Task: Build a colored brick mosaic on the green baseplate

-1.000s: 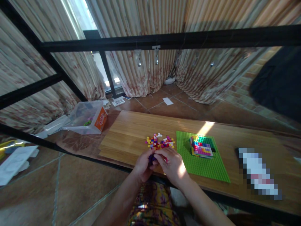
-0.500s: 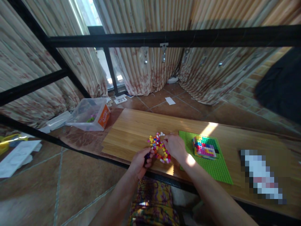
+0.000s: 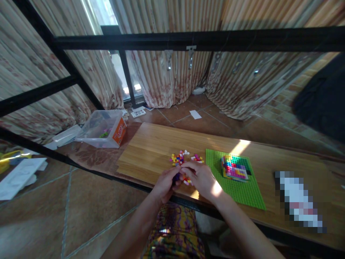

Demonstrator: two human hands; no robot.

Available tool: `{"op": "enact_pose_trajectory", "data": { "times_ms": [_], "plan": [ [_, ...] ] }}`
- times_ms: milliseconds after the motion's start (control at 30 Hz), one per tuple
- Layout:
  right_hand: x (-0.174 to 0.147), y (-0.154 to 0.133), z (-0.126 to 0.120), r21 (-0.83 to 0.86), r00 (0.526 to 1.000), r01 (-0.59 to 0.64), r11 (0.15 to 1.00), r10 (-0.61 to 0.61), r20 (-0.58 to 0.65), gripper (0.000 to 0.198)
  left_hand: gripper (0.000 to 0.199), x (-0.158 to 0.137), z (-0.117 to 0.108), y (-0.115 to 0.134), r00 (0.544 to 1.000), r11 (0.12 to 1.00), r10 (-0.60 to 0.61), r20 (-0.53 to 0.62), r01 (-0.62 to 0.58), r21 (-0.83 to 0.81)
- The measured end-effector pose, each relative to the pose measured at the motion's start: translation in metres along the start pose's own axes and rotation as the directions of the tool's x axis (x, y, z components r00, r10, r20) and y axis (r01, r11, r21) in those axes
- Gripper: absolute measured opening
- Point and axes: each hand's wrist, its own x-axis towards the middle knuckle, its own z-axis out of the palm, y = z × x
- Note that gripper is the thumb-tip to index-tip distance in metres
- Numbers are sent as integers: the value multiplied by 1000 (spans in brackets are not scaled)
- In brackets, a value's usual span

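A block of joined bricks (image 3: 235, 169) sits, seemingly part-built, on the green board (image 3: 238, 196), loose bricks (image 3: 178, 158) lie unjoined on the bench (image 3: 151, 144), and the left hand (image 3: 164, 185) curls around a dark piece (image 3: 176, 177) while the right hand (image 3: 202, 180) meets it, finger closure hidden

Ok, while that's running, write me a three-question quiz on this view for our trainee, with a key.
1. What sits on the green baseplate?
a) a roll of tape
b) a multicoloured brick build
c) a white card

2. True or false: the two hands are spread far apart, at opposite ends of the table.

3. Fill in: the panel on the right end of the clear bin is mainly ____ in colour.

Key:
1. b
2. False; the left hand and right hand are close together, around a dark purple piece.
3. orange
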Motion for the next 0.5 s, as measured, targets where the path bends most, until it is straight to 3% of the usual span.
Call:
{"op": "enact_pose_trajectory", "data": {
  "times_ms": [233,400,500],
  "plan": [
    [-14,7,9,127,998,-49,991,54,-34,18,36,-3,-1,-1,999,999,19,29,-18,-26],
    [1,26,3,-145,976,-121,982,91,-199,19,30,-3,-8,0,1000,995,15,-6,-16,-101],
    [18,33,1,-323,993,-79,943,44,-114,21,24,-4,-11,2,998,993,23,-62,-30,-111]
  ]
}}
